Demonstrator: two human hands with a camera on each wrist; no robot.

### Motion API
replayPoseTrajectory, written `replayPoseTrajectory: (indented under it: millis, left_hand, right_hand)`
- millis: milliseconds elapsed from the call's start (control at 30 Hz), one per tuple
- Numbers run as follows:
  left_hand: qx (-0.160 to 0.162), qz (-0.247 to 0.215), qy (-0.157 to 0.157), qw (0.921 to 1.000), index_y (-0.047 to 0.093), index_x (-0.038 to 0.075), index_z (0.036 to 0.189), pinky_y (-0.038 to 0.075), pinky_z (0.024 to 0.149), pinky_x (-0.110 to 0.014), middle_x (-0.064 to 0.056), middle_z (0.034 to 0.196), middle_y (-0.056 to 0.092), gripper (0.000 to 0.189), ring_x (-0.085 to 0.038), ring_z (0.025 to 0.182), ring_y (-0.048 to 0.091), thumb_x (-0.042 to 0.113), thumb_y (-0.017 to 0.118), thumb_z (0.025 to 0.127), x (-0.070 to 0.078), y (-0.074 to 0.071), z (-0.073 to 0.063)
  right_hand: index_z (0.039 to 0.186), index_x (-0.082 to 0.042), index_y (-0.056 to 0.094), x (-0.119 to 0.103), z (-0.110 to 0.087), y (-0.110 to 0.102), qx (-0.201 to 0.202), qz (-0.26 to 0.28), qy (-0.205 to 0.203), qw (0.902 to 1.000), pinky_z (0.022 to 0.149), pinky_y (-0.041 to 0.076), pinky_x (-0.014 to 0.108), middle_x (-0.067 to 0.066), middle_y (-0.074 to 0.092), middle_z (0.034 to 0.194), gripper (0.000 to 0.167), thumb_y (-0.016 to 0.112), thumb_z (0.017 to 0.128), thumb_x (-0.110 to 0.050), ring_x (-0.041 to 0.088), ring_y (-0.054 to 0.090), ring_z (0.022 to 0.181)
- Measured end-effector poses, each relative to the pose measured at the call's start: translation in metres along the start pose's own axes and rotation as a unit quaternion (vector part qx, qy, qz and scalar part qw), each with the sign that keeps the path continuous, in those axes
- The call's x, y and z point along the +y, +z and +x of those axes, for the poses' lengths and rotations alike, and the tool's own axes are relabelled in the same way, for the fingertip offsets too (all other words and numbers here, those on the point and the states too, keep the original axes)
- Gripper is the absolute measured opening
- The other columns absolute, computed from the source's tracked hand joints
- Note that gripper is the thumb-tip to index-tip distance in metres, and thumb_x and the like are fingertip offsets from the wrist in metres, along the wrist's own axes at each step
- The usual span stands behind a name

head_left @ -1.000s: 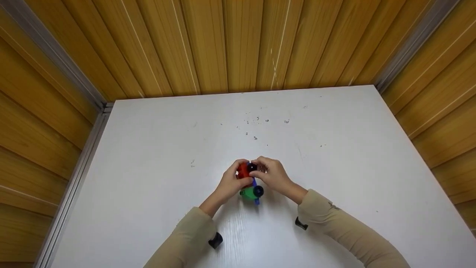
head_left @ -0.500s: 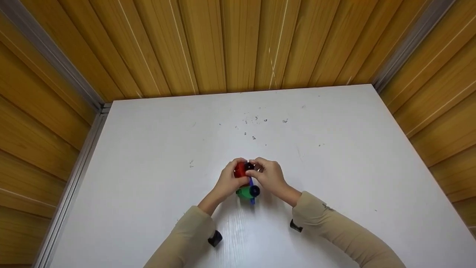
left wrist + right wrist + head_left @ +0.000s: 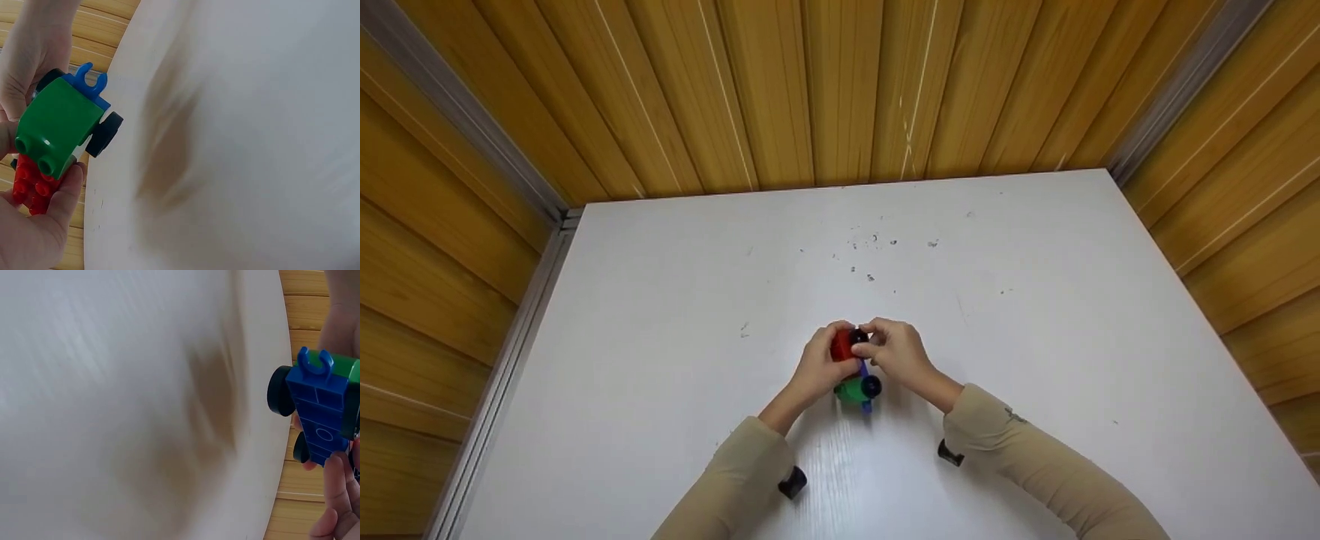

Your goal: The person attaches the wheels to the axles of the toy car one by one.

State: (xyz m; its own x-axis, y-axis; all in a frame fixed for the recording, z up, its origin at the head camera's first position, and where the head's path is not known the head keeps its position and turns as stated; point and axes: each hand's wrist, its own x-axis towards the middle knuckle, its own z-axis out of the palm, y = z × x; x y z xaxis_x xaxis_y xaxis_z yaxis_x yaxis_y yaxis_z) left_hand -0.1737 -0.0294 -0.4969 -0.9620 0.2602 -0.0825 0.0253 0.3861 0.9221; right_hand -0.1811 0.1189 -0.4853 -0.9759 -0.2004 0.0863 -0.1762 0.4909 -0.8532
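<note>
Both hands hold a small toy car made of building blocks, held on its side near the middle of the table in the head view. Its green block (image 3: 59,121) and studded red brick (image 3: 35,185) sit on a blue base (image 3: 318,408) with a hook at one end. Black wheels (image 3: 871,386) stick out from the base. My left hand (image 3: 817,365) grips the car around the red brick. With thumb and fingers, my right hand (image 3: 901,354) pinches the car by the wheel at its far end. Fingers hide part of the red brick and that wheel.
The white table (image 3: 675,285) has small dark marks toward its far side. Wood-patterned panels (image 3: 840,90) rise behind it and at both sides, with grey metal posts in the corners. A black device (image 3: 793,482) shows at the left cuff, another (image 3: 951,453) at the right cuff.
The hands and toy car appear slightly farther left in the head view, and the scene has shifted a little as well. Both hands keep their hold on the car.
</note>
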Motion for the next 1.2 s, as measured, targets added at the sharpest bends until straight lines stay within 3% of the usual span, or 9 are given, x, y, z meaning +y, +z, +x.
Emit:
replayPoseTrajectory:
  millis: [367,700,967,1200]
  left_hand:
    - [0.002,0.011,0.015,0.9998,0.045,0.006,0.12,0.047,0.082,-0.039,-0.016,0.112,0.048,0.051,-0.027,0.1,0.049,0.013,0.063,0.073,0.001,0.003,-0.001]
    - [-0.008,0.031,0.02,0.9993,0.045,0.005,0.12,0.047,0.082,-0.038,-0.016,0.11,0.049,0.05,-0.025,0.098,0.049,0.012,0.063,0.074,-0.002,0.007,-0.001]
    - [-0.008,0.025,0.01,0.9996,0.046,0.005,0.12,0.048,0.081,-0.039,-0.016,0.11,0.05,0.05,-0.026,0.097,0.05,0.017,0.064,0.075,-0.004,0.008,0.002]
    - [-0.014,0.01,-0.005,0.9998,0.045,0.007,0.122,0.048,0.082,-0.038,-0.015,0.115,0.051,0.051,-0.026,0.101,0.051,0.019,0.063,0.075,-0.007,0.009,0.003]
  right_hand:
    - [0.089,0.002,0.065,0.005,0.003,-0.002,-0.014,0.038,0.045,0.9982,0.05,0.05,0.024,0.015,0.066,0.069,0.023,0.071,0.07,-0.01,0.02,0.06,0.052]
    - [0.086,0.0,0.068,0.013,-0.001,-0.001,-0.005,0.012,0.036,0.9993,0.048,0.048,0.019,0.012,0.066,0.068,0.023,0.072,0.069,-0.016,0.012,0.059,0.052]
    - [0.091,0.002,0.064,0.022,0.001,-0.001,-0.019,0.039,0.023,0.9988,0.052,0.049,0.02,0.017,0.066,0.076,0.027,0.07,0.073,-0.017,0.027,0.062,0.06]
    - [0.098,0.003,0.061,0.02,-0.001,-0.005,-0.046,0.068,0.032,0.9961,0.049,0.044,0.015,0.019,0.063,0.073,0.028,0.065,0.078,-0.016,0.032,0.058,0.061]
